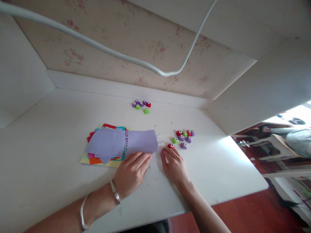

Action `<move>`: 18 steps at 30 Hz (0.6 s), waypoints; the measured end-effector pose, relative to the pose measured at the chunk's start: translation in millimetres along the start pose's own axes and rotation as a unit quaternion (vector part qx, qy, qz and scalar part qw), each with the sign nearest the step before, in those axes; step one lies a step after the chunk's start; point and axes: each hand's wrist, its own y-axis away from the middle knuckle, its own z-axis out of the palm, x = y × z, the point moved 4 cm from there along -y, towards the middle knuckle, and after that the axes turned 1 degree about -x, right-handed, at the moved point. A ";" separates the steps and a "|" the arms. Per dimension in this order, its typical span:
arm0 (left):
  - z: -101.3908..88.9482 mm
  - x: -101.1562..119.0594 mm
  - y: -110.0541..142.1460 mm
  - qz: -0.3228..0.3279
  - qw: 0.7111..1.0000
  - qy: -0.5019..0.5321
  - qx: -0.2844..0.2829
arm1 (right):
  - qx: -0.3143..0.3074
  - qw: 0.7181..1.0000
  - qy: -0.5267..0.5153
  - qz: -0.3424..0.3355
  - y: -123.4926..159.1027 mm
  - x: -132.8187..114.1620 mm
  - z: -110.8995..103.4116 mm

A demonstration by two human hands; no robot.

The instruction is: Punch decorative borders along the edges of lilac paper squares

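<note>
A purple sheet of paper (142,141) with a row of small holes along its left side lies on a stack of coloured papers (104,142). My left hand (133,171) is closed on the sheet's lower right edge, with a bracelet at the wrist. To its right, my right hand (175,166) rests on the table with thumb and forefinger brought together. A hint of purple shows at those fingertips, but what they hold is hidden. Just beyond the fingers sits a red craft punch (171,146) with an eye-like top.
Several red, green and purple craft punches (184,137) stand at the right. Another cluster of punches (141,104) is by the back edge. Tiny paper bits (159,137) are scattered on the white table (58,129). A white cable (165,73) hangs above.
</note>
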 end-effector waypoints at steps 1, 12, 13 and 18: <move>-3.6 -5.6 -0.1 0.002 1.000 0.000 0.011 | 0.009 1.000 -0.001 0.008 0.0 1.5 0.1; -22.5 -24.6 -6.6 -0.034 0.995 0.030 0.091 | -0.060 0.994 -0.055 -0.068 -8.9 -23.5 3.3; -26.3 -22.7 -8.2 -0.024 0.994 0.031 0.103 | -0.067 0.993 -0.047 -0.079 -10.6 -26.6 4.7; -46.5 -22.5 -13.6 0.035 0.992 -0.025 0.119 | -0.040 0.996 0.030 -0.074 -13.8 -18.6 3.3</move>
